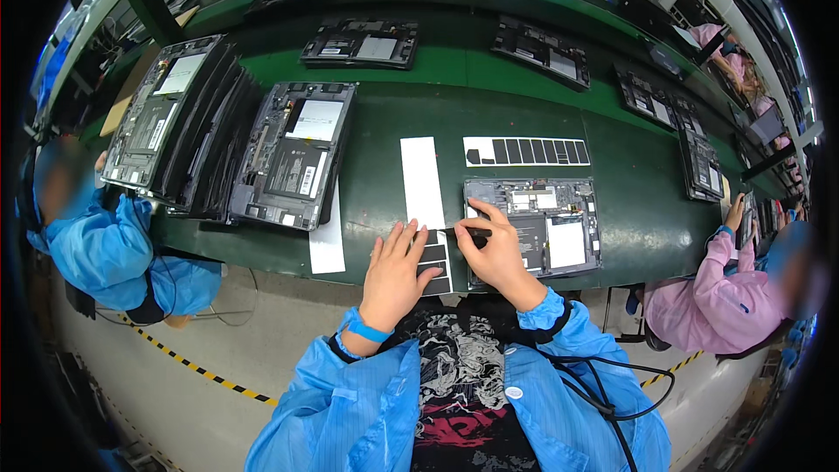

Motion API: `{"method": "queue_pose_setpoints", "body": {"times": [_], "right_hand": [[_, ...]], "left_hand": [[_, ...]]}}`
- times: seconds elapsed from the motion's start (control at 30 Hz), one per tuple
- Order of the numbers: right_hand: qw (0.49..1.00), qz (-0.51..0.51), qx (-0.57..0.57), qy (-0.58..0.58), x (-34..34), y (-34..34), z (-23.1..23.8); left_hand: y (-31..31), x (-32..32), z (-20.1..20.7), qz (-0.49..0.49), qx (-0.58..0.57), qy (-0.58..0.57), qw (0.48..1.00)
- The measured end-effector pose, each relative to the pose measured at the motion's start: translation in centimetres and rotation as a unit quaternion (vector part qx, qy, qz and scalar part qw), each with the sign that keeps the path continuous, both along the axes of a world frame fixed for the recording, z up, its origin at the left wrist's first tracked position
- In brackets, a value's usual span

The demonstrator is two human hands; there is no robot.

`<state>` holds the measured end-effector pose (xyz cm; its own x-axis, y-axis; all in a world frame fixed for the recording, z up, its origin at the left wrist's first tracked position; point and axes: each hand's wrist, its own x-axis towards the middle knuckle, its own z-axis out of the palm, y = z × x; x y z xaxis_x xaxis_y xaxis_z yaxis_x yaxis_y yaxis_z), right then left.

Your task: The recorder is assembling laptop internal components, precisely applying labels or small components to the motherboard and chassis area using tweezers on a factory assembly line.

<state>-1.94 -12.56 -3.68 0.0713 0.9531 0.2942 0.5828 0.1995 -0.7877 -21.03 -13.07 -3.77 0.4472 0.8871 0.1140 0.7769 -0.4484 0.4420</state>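
My left hand (398, 267) lies with its fingers stretched out over a white strip (424, 183) that carries black adhesive pieces (434, 255) at its near end. Pinched in my right hand (498, 249) is a slim black pointed tool (476, 232), which looks like tweezers. Its tip reaches left to the strip's edge, beside my left fingertips. Under and beside my right hand is an opened tablet-like device (572, 245) with its circuit board and a white panel showing. My fingers hide part of the tool and the near left part of the device.
Another white strip (527, 151) with a row of black pieces lies beyond the device. To the left stand a stack of opened devices (179, 122) and one more device (297, 157). Further units sit on the green conveyor (450, 35). Co-workers sit at both sides and across.
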Motion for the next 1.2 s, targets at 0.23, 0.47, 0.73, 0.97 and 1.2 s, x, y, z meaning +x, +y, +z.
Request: {"method": "queue_pose_setpoints", "body": {"times": [0.23,0.47,0.73,0.97,1.2], "right_hand": [[0.999,-0.006,-0.033,0.041,0.1,0.2,0.2],[1.000,-0.002,-0.015,-0.015,-0.1,0.2,0.3],[0.999,0.034,0.001,-0.031,0.3,0.3,0.6],[0.992,0.048,0.018,0.113,2.1,-0.4,0.9],[0.940,-0.047,-0.117,0.318,11.0,0.9,3.5]], "left_hand": [[0.2,0.1,0.1,-0.010,0.005,0.029,1.000],[0.3,0.0,0.0,-0.013,0.016,0.036,0.999],[0.3,0.3,0.5,-0.017,0.014,0.047,0.999],[0.3,0.5,0.7,-0.013,0.043,0.060,0.997],[2.5,2.2,2.8,-0.055,0.040,0.022,0.997]]}}
